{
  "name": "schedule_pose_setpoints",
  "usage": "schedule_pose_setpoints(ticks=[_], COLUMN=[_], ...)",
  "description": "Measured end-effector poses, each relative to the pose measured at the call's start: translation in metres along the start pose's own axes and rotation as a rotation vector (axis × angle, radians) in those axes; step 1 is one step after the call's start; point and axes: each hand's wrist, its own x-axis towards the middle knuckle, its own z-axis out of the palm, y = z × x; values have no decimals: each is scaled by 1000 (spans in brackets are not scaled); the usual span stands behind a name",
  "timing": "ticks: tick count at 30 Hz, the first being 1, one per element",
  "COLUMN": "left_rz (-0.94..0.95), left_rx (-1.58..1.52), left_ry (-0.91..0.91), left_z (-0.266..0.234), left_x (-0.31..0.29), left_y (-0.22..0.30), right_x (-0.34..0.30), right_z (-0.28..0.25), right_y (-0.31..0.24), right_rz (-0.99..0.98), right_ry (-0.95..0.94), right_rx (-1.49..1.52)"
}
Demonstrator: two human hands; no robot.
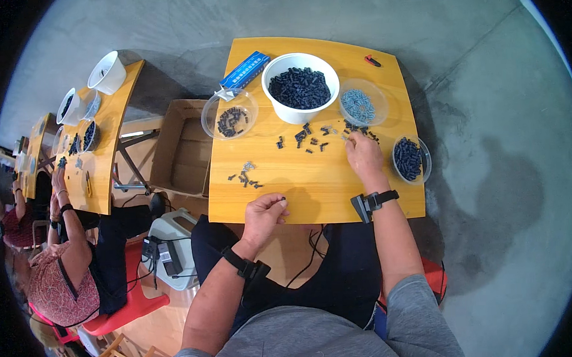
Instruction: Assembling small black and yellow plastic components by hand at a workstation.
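My left hand (266,215) is closed near the table's front edge, with a small black plastic part (283,199) pinched between thumb and fingertips. Farther forward on the right, my right hand (364,154) is closed, its fingertips down among loose small black parts (352,126). What those fingers pinch, if anything, is hidden. More loose black pieces (302,135) are scattered left of it. Ahead of my left hand lies a small group of grey screws and dark parts (246,179).
A white bucket of black parts (299,62) stands at the back. Around it are a clear bowl of dark pieces (209,121), a tub of grey screws (379,110), a tub of black parts (428,163), a blue box (245,69) and a red-black tool (373,61). People work at tables leftward.
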Motion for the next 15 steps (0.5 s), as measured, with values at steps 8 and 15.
schedule_pose_setpoints(ticks=[8,15], left_rz=[-12,-20], left_rx=[-16,-25], left_ry=[5,1], left_z=[0,-3], left_x=[-1,0], left_y=[1,-2], right_x=[-1,-2], right_z=[-3,-1], right_y=[-5,-5], right_rz=[10,-47], right_ry=[13,-21], right_rx=[-4,-10])
